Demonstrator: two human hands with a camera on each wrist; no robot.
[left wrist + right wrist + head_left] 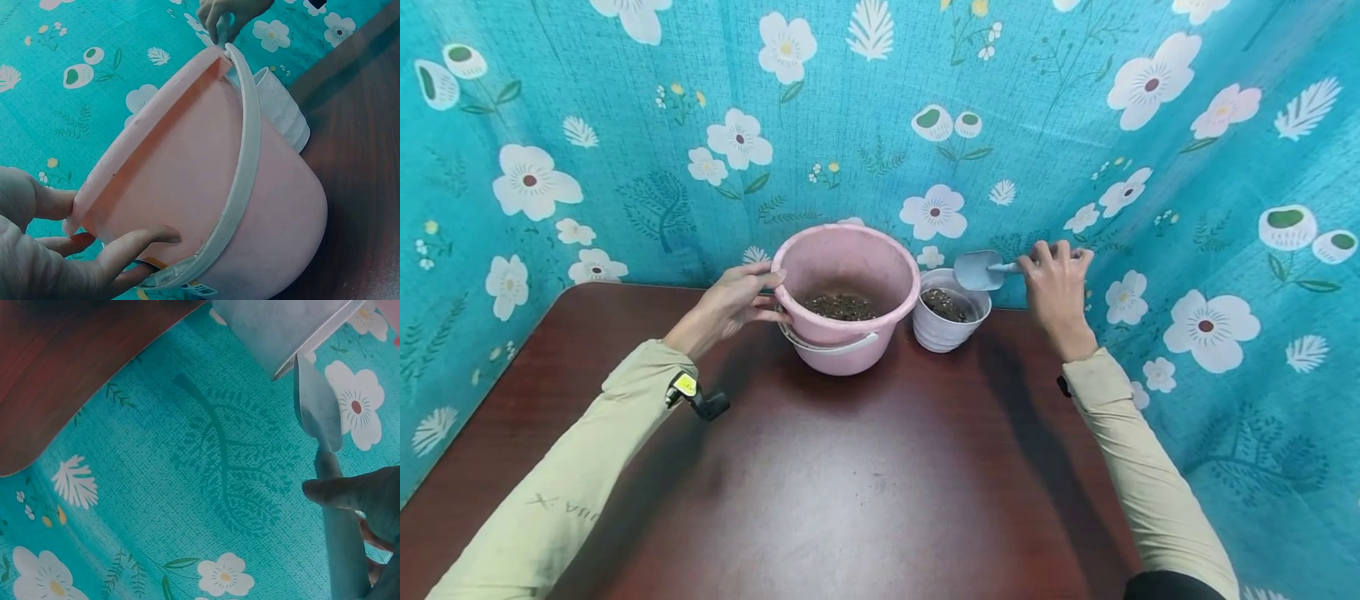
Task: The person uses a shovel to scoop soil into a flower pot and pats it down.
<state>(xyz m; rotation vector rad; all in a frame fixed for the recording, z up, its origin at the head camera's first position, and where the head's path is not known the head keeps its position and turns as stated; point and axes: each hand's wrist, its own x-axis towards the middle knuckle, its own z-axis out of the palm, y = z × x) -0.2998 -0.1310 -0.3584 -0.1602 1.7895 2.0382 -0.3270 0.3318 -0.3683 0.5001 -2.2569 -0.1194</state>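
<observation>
A pink bucket (842,350) with dark soil (842,307) inside stands at the back of the table. My left hand (730,304) grips its left rim, thumb on top and fingers spread along the outer wall in the left wrist view (137,244). To the bucket's right is a white ribbed pot (943,333), also holding soil. My right hand (1058,287) holds a grey-blue trowel (979,271) by its handle (340,537). The trowel's blade (319,406) overlaps the pot's right rim in the head view, with no soil showing on it.
The dark red-brown table (865,475) reaches to a blue-green floral curtain (850,133) along the back and sides. A white bail handle (244,169) hangs down the bucket's front. A small black device (700,400) is strapped to the left wrist.
</observation>
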